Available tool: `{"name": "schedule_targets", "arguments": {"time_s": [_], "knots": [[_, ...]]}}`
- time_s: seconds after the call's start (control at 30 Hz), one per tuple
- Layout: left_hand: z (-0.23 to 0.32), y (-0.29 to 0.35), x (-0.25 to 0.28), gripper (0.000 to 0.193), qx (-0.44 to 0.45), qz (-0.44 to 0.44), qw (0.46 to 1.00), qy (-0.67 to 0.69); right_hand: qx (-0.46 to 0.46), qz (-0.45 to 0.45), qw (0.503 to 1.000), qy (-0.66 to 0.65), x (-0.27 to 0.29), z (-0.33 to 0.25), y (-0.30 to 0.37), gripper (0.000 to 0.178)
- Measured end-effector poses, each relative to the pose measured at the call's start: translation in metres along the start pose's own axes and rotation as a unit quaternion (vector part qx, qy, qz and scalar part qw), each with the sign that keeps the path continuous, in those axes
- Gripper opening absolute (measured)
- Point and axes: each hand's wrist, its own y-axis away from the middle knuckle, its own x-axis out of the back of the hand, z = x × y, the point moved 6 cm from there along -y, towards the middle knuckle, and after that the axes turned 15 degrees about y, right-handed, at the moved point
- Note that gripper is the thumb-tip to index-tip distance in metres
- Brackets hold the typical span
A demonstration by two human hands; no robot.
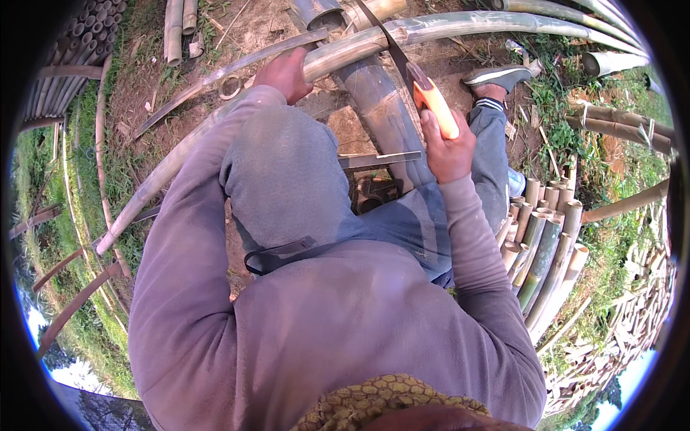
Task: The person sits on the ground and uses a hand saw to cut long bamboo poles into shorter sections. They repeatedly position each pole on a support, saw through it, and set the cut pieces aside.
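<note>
A long, pale green bamboo pole (460, 26) curves across the upper view and passes on under my left arm. My left hand (286, 75) is closed around it, left of the spot where it crosses a thick bamboo log (381, 108). In my right hand (451, 147) is the orange handle of a handsaw (437, 108). The saw's dark blade (392, 49) stands against the pole, just right of the log. Whether the teeth are in a cut cannot be made out. My bent left knee is close to the left hand.
Cut bamboo tubes (543, 248) stand bundled at my right side. More tubes (86, 39) are stacked at the far left. A split bamboo strip (223, 74) lies beyond my left hand. A flat strip (381, 159) crosses the log near my knee. My shoe (501, 76) rests at the right.
</note>
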Motion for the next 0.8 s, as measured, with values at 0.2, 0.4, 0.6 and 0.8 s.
{"name": "schedule_targets", "arguments": {"time_s": [0.2,0.4,0.6,0.8], "knots": [[-0.014,0.003,-0.022,0.065,-0.020,-0.006,1.000,0.009,-0.013,-0.031,0.998,0.062,0.094,0.025,0.142,0.017],[0.003,-0.001,-0.009,0.063,-0.020,-0.003,1.000,0.006,-0.041,0.003,0.997,-0.072,-0.067,0.020,-0.075,0.023],[-0.010,-0.005,-0.005,0.060,-0.001,0.021,1.000,0.000,-0.014,0.066,0.994,-0.091,-0.024,0.023,0.001,0.026],[-0.028,0.011,-0.003,0.067,-0.079,0.044,0.994,0.064,0.206,0.061,0.950,0.226,0.004,0.043,0.043,0.035]]}}
